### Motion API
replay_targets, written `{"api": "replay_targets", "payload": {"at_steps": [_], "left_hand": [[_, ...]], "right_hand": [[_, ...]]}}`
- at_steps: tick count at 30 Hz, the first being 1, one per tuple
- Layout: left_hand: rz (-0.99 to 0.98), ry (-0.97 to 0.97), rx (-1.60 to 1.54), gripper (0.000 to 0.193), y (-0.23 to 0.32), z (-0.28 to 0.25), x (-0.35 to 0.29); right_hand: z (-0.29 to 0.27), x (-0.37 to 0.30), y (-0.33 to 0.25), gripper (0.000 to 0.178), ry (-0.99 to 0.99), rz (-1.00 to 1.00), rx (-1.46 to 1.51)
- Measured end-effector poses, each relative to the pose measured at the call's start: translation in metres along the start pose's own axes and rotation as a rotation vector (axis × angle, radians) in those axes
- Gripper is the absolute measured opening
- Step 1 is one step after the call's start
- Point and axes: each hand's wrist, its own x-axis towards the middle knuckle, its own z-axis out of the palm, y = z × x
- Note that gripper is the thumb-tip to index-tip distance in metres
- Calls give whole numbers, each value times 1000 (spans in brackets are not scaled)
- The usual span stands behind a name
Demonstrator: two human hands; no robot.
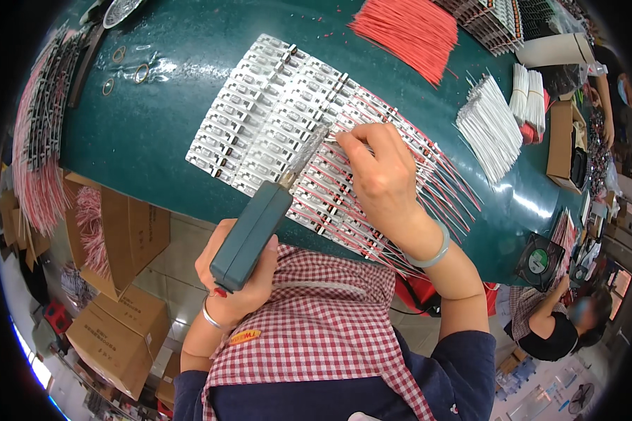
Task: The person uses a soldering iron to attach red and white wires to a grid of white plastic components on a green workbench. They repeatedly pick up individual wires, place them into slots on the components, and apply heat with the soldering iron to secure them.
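Note:
My left hand is wrapped round the grip of a dark green gun-shaped tool, whose silvery barrel points away from me. Its tip reaches a panel of small white plastic parts set in close rows on the table. Beside the tip, my right hand is closed in a pinch on a thin wire, mostly hidden by the fingers. Red and white wires run from the right-hand rows of the panel, under my right hand, and fan out to the right. The left rows carry no wires.
On the green table lie a red wire bundle, a white wire bundle and several rubber bands. Wired panels hang over the left edge. Cardboard boxes stand below; a black fan and a co-worker are at right.

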Motion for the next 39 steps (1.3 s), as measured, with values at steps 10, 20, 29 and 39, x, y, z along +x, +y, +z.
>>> {"api": "replay_targets", "payload": {"at_steps": [10,20,29,39], "left_hand": [[-25,12,12,23,-2,-4,-6],[-72,3,-67,22,-5,-2,-11],[-57,-28,-24,19,-5,0,-9],[11,44,19,19,-18,1,-27]], "right_hand": [[1,1,1,28,37,-12,5],[1,-5,-7,28,30,40,103],[0,-2,-6,28,-12,-30,15],[-1,0,-7,28,-26,-50,-23]]}}
